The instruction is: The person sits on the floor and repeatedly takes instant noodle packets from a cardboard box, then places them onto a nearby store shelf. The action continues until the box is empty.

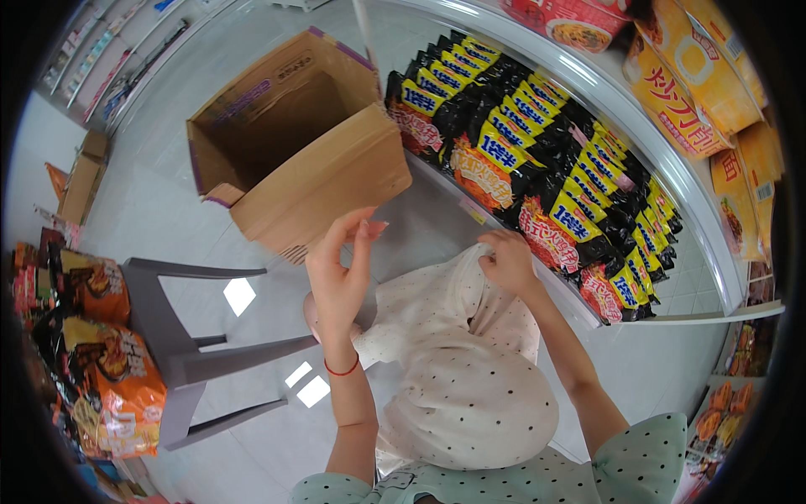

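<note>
My left hand (pixel 340 261), a red cord bracelet at its wrist, is raised by the near side of an open cardboard box (pixel 321 183). Its fingers are loosely bent and I see nothing held in them. My right hand (pixel 511 261) rests with curled fingers at the dotted white skirt (pixel 466 390) over my knee; whether it pinches the cloth is hidden. Just beyond it, a low shelf carries rows of black instant noodle packets (pixel 573 214) with yellow bands. The visible inside of the box is dark, its flaps spread.
To the left, an upturned-looking grey plastic stool (pixel 170 353) has its legs pointing towards me, beside orange noodle bags (pixel 113 384). Noodle tubs (pixel 686 82) stand on the upper shelf, behind its curved pale edge (pixel 699 189). Another carton (pixel 84 179) sits far left on the tiled floor (pixel 151 183).
</note>
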The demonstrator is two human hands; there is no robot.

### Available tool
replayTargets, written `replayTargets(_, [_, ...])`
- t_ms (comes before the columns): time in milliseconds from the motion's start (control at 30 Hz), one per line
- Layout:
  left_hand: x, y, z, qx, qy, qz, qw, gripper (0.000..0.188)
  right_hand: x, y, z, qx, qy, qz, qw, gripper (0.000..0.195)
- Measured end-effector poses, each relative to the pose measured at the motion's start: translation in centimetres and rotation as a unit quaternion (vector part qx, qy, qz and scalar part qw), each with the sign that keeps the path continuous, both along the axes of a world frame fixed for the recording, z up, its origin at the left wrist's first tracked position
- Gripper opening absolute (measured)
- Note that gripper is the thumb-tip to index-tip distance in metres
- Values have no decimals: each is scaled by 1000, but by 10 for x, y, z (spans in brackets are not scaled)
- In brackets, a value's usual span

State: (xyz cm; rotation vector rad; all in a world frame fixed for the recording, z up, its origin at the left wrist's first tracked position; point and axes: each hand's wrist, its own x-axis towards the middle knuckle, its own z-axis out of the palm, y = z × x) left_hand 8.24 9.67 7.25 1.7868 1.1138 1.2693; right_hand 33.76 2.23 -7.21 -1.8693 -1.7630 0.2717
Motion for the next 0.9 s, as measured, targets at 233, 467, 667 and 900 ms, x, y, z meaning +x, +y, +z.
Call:
replayTargets(233, [-38,-39,-22,1,192,84,978,17,-1,14,0,-100,-8,-25,995,29])
replayTargets(467, [-102,-93,15,-1,30,237,971,21,-20,30,15,-226,11,146,963,31])
replayTargets(667, [-174,-150,62,192,19,477,857,22,-133,66,101,-104,182,440,873,24])
replayTargets(900, [-201,-197,80,237,17,599,765,18,-201,93,206,37,204,559,803,23])
